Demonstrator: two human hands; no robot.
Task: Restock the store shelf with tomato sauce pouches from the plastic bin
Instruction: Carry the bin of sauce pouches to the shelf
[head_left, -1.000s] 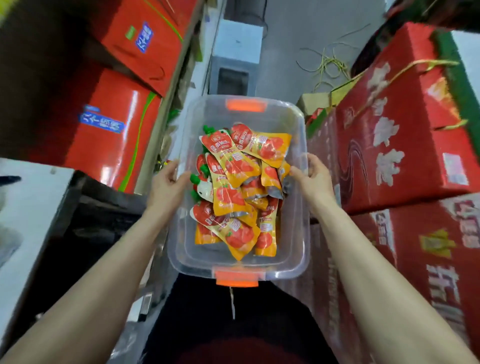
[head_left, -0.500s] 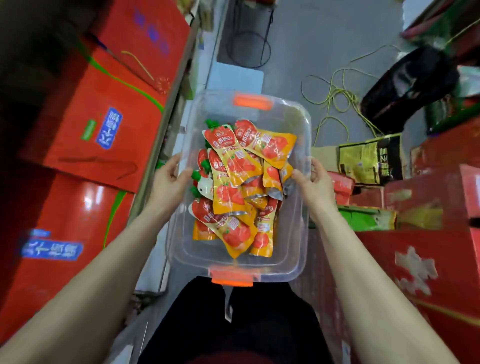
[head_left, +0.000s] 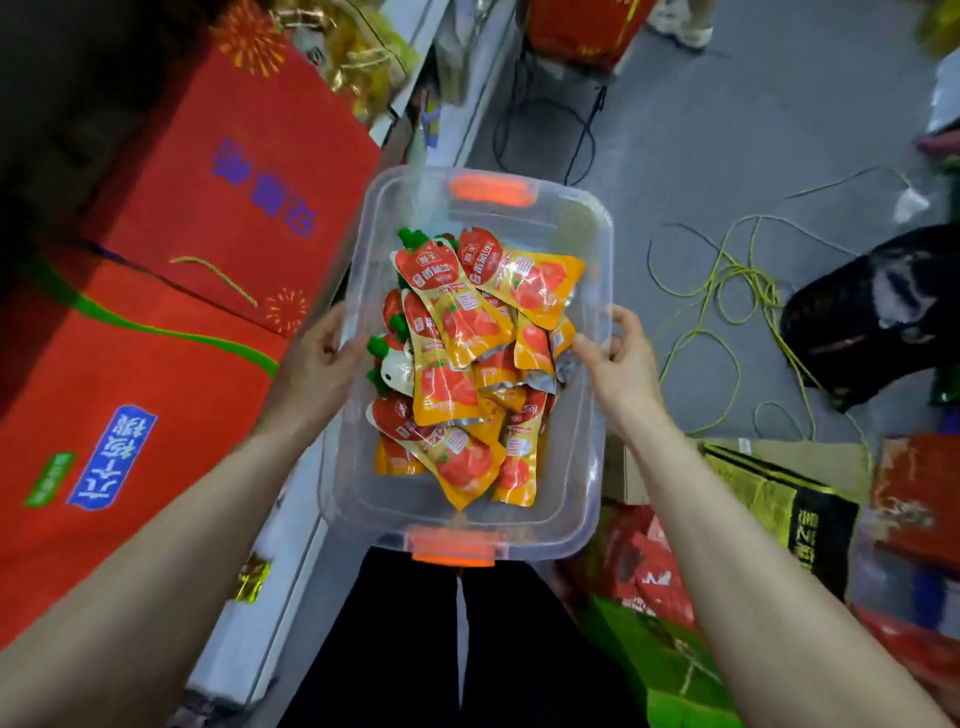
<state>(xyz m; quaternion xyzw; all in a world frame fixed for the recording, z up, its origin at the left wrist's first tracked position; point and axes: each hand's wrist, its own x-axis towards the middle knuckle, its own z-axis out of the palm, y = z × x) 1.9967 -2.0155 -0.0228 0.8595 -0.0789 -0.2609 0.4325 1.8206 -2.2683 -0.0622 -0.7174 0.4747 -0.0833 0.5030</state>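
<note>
Red boxes (head_left: 208, 197) fill the shelf (head_left: 283, 566) at left; no gap for pouches shows, and its upper levels are cut off. The left grip (head_left: 317, 364) wraps the left rim of the plastic bin (head_left: 605, 249) and the right grip (head_left: 621, 364) clamps the right rim, likely to carry it level so the tomato sauce pouches (head_left: 457, 364) heaped inside do not slide. The left fingertips blur behind the clear wall.

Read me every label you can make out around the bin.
"海天", "番茄沙司": top pouch.
"六个核桃", probably, upside down: blue label on lower red box.
Purple characters on upper red box: too blurred.
Gold print on black box: too blurred.
Small print on other pouches: unreadable.
</note>
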